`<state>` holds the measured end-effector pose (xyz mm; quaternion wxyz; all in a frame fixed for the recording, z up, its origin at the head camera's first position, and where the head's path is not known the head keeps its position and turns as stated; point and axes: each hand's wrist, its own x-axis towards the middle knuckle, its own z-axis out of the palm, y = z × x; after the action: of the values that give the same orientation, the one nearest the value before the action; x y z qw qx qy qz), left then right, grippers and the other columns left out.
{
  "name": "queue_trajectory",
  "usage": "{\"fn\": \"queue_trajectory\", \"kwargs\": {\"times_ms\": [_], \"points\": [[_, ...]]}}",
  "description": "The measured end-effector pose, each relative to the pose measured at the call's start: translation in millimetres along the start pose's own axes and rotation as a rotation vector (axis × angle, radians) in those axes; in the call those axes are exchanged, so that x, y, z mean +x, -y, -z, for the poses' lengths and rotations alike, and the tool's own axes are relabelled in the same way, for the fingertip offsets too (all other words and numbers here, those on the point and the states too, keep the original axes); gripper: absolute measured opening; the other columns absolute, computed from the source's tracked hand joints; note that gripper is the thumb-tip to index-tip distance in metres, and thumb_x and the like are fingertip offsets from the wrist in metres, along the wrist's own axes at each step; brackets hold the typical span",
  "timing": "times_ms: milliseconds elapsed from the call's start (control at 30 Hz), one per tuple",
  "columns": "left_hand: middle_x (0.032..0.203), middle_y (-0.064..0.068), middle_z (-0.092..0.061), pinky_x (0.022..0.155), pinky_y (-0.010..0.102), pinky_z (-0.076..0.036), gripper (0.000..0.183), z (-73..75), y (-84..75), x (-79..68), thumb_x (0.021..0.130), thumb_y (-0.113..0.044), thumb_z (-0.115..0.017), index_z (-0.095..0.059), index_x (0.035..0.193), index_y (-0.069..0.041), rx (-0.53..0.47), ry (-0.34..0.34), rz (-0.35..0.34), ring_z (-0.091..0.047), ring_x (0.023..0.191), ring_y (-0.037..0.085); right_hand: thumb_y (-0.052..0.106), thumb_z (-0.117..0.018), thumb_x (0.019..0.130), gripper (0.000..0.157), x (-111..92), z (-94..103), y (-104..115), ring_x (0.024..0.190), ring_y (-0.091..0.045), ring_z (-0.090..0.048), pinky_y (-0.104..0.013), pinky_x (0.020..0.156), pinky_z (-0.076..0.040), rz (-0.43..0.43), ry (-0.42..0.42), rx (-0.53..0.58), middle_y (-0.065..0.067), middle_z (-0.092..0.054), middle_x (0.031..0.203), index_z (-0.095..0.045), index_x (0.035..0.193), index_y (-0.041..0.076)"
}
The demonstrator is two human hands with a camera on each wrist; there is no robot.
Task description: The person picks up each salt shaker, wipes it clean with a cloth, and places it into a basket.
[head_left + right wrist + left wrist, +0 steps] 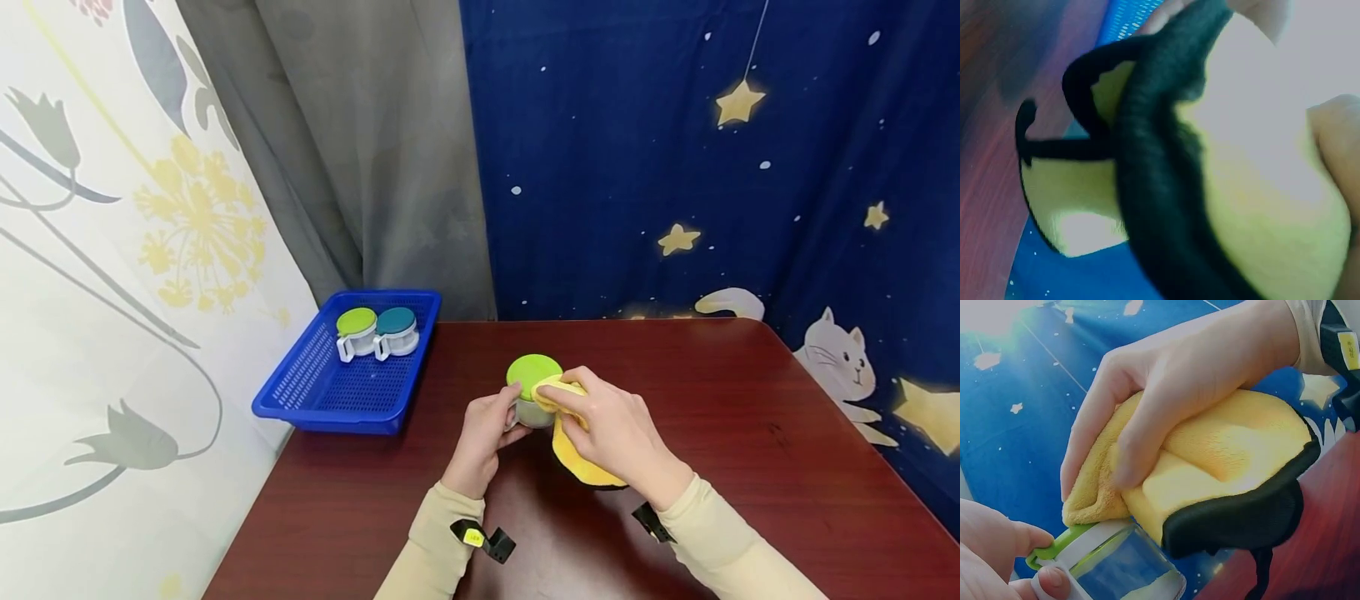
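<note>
My left hand (483,433) grips a clear seasoning jar (534,414) by its white handle, thumb up at the bright green lid (534,373). The jar is held over the table, tilted in the left wrist view. With curled fingers, my right hand (611,421) pinches a yellow cloth (581,458) that has a dark edging. A bunched part of the cloth lies against the lid's right side, and the rest hangs below the hand. In the right wrist view the cloth (1260,162) fills most of the picture and hides the jar.
A blue plastic basket (300,414) stands at the table's far left. Inside it are two similar jars, one with a green lid (356,321) and one with a teal lid (396,320). The dark red table (750,433) backs onto a blue star-patterned curtain (622,167).
</note>
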<state>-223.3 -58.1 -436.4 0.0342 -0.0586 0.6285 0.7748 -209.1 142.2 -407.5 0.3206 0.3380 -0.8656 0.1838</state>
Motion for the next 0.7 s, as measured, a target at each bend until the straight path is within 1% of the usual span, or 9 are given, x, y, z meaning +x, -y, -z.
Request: {"fn": "queue_trajectory", "kwargs": {"times_ms": [67, 133, 200, 267, 333, 433, 567, 700], "points": [[0.057, -0.001, -0.038, 0.076, 0.045, -0.059, 0.049, -0.4, 0.5, -1.0, 0.092, -0.035, -0.07, -0.044, 0.061, -0.008, -0.006, 0.007, 0.005, -0.06, 0.064, 0.016, 0.022, -0.081, 0.084, 0.038, 1, -0.6, -1, 0.066, -0.009, -0.059, -0.024, 0.046, -0.043, 0.012, -0.014, -0.006, 0.004, -0.061, 0.113, -0.074, 0.12, 0.033], [0.056, -0.001, -0.037, 0.076, 0.046, -0.059, 0.049, -0.9, 0.8, -2.2, 0.092, -0.035, -0.071, -0.044, 0.06, -0.008, -0.001, 0.02, -0.001, -0.06, 0.064, 0.016, 0.025, -0.083, 0.083, 0.035, 3, 0.5, -6, 0.065, -0.01, -0.061, -0.026, 0.045, -0.045, 0.005, -0.042, -0.033, 0.005, -0.063, 0.109, -0.075, 0.117, 0.032], [0.056, -0.001, -0.037, 0.076, 0.045, -0.059, 0.049, -1.4, 0.9, -3.6, 0.091, -0.034, -0.071, -0.044, 0.06, -0.008, 0.004, 0.025, -0.01, -0.059, 0.065, 0.017, 0.025, -0.083, 0.083, 0.031, 6, 2.0, -13, 0.062, -0.013, -0.061, -0.029, 0.045, -0.045, -0.025, -0.072, -0.064, 0.005, -0.064, 0.105, -0.076, 0.113, 0.031], [0.058, 0.0, -0.038, 0.076, 0.045, -0.059, 0.049, -2.2, 0.8, -5.3, 0.091, -0.034, -0.072, -0.044, 0.06, -0.007, 0.012, 0.035, -0.017, -0.059, 0.067, 0.018, 0.023, -0.084, 0.082, 0.029, 10, 4.8, -21, 0.056, -0.015, -0.058, -0.031, 0.043, -0.043, -0.066, -0.089, -0.095, 0.005, -0.064, 0.101, -0.077, 0.11, 0.029], [0.059, 0.002, -0.038, 0.077, 0.046, -0.059, 0.05, -2.6, 0.9, -7.3, 0.091, -0.034, -0.072, -0.044, 0.061, -0.005, 0.018, 0.047, -0.019, -0.059, 0.07, 0.019, 0.023, -0.084, 0.082, 0.028, 12, 6.5, -28, 0.052, -0.015, -0.055, -0.031, 0.042, -0.041, -0.1, -0.088, -0.12, 0.005, -0.064, 0.099, -0.077, 0.109, 0.029], [0.06, 0.002, -0.038, 0.08, 0.049, -0.058, 0.052, -2.5, 2.1, -9.8, 0.092, -0.033, -0.072, -0.042, 0.062, -0.002, 0.011, 0.065, -0.018, -0.059, 0.072, 0.02, 0.025, -0.083, 0.083, 0.027, 13, 7.4, -34, 0.05, -0.014, -0.051, -0.028, 0.041, -0.039, -0.115, -0.059, -0.125, 0.004, -0.064, 0.098, -0.077, 0.11, 0.03], [0.058, 0.0, -0.036, 0.08, 0.05, -0.057, 0.052, -2.5, 3.4, -10.5, 0.092, -0.033, -0.071, -0.041, 0.063, -0.001, 0.004, 0.072, -0.024, -0.054, 0.068, 0.019, 0.026, -0.082, 0.084, 0.027, 12, 6.8, -35, 0.048, -0.011, -0.047, -0.026, 0.04, -0.036, -0.123, -0.038, -0.118, 0.004, -0.064, 0.097, -0.077, 0.111, 0.029], [0.057, -0.002, -0.033, 0.079, 0.049, -0.058, 0.05, -2.9, 3.3, -11.4, 0.092, -0.031, -0.07, -0.042, 0.064, -0.001, -0.001, 0.074, -0.021, -0.05, 0.066, 0.018, 0.023, -0.083, 0.083, 0.028, 11, 5.9, -32, 0.048, -0.009, -0.045, -0.025, 0.041, -0.035, -0.128, -0.042, -0.105, 0.005, -0.063, 0.096, -0.078, 0.11, 0.027]]}}
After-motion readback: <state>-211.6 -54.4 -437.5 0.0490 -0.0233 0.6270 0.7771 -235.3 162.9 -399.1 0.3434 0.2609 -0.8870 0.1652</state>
